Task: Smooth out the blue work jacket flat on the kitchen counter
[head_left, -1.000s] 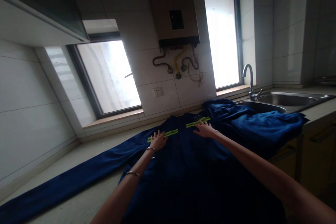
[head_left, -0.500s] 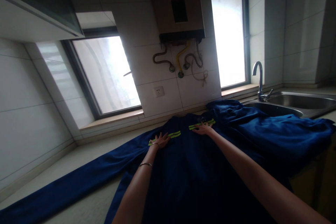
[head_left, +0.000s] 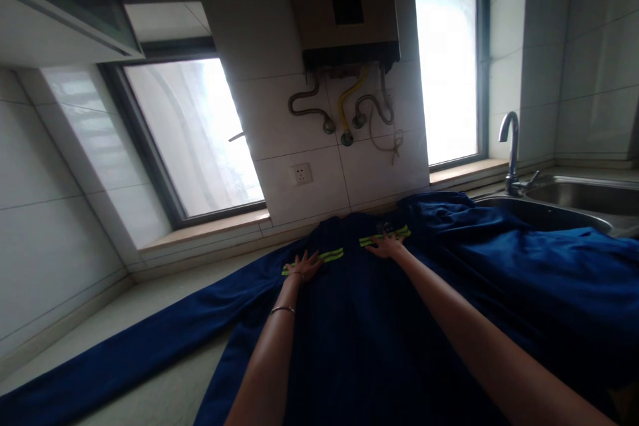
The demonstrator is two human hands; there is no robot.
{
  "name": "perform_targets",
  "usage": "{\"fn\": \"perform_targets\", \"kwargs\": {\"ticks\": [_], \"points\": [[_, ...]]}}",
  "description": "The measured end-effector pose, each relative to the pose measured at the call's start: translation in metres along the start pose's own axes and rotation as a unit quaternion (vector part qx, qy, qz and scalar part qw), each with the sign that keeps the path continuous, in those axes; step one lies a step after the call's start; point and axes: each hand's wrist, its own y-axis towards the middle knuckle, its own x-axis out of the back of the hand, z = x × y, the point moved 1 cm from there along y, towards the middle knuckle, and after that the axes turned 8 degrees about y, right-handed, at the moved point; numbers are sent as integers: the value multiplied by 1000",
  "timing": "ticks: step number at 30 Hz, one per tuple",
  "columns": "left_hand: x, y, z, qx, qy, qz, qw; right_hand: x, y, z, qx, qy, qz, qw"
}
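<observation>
A dark blue work jacket point(head_left: 344, 333) with yellow-green chest stripes lies spread over the countertop. My left hand point(head_left: 307, 267) rests on its left chest stripe, fingers spread, a thin bracelet at the wrist and another on the forearm. On the right chest stripe lies my right hand point(head_left: 384, 245), fingers also apart and flat on the cloth, close to a small dark emblem. One long sleeve point(head_left: 124, 353) stretches out to the lower left. Bunched blue cloth point(head_left: 539, 259) lies to the right, reaching the sink; whether it is all the same garment I cannot tell.
At the right is a steel sink point(head_left: 594, 186) with a curved faucet point(head_left: 512, 146). A water heater point(head_left: 344, 6) with pipes hangs on the tiled wall, above a socket point(head_left: 301, 174). Pale countertop point(head_left: 194, 373) shows beside the sleeve. A cabinet point(head_left: 64, 20) juts out at upper left.
The camera view has tilted and shifted a little. Both hands stay spread on the same chest stripes, and the jacket lies as before.
</observation>
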Motion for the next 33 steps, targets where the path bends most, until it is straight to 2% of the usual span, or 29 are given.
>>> {"fn": "perform_targets", "kwargs": {"ticks": [16, 27, 33], "points": [[-5, 85, 19, -8, 9, -3, 1000, -3, 89, 14, -4, -11, -2, 1000], [-5, 128, 26, -1, 14, -3, 1000, -5, 136, 21, 6, -5, -10, 1000], [-8, 138, 29, 3, 14, -9, 1000, -9, 151, 22, 8, -10, -16, 1000]]}}
